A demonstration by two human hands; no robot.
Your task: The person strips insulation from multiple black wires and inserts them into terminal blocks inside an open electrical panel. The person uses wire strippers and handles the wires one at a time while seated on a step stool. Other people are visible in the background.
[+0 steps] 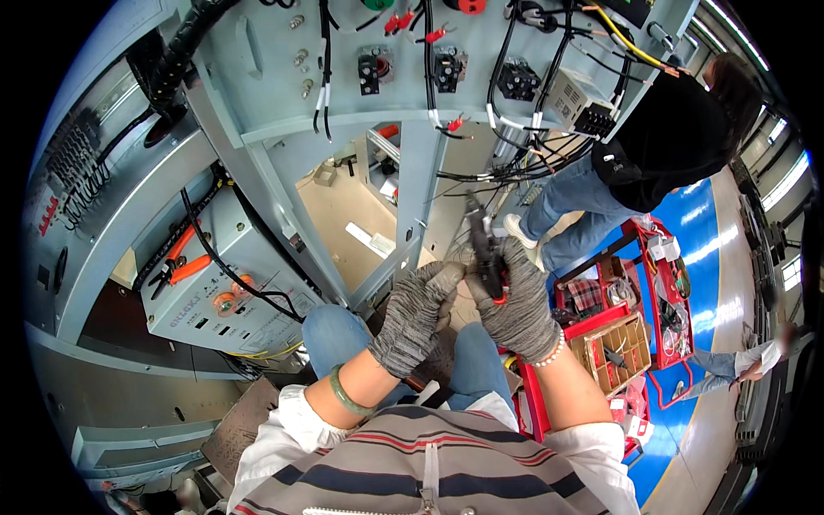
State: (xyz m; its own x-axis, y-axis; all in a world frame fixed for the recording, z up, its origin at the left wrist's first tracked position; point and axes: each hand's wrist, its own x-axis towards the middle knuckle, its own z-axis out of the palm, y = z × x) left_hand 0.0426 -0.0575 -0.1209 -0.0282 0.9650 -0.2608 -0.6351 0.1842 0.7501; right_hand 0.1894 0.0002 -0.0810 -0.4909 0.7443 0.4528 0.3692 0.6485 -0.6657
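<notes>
The gloved right hand (522, 309) grasps a black tool (483, 245), while the left hand (416, 319) curls just beside it, its contents impossible to tell.

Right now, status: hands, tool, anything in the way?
Right hand gripping black hand tool. Left hand close beside it, fingers curled, any hold unclear. Loose black wires near the tool's upper end, possible snag.

The left hand (416, 318) is just beside the right hand (522, 311), above the knees (330, 333). A tool (482, 245) sits in the right hand. Before them stands a panel (275, 99) with wires (427, 73) on it. Left, pliers (190, 270) lie on a box (215, 299). Right, a cart (536, 390) holds a divided tray (592, 354); a person (682, 129) stands ahead of it.
</notes>
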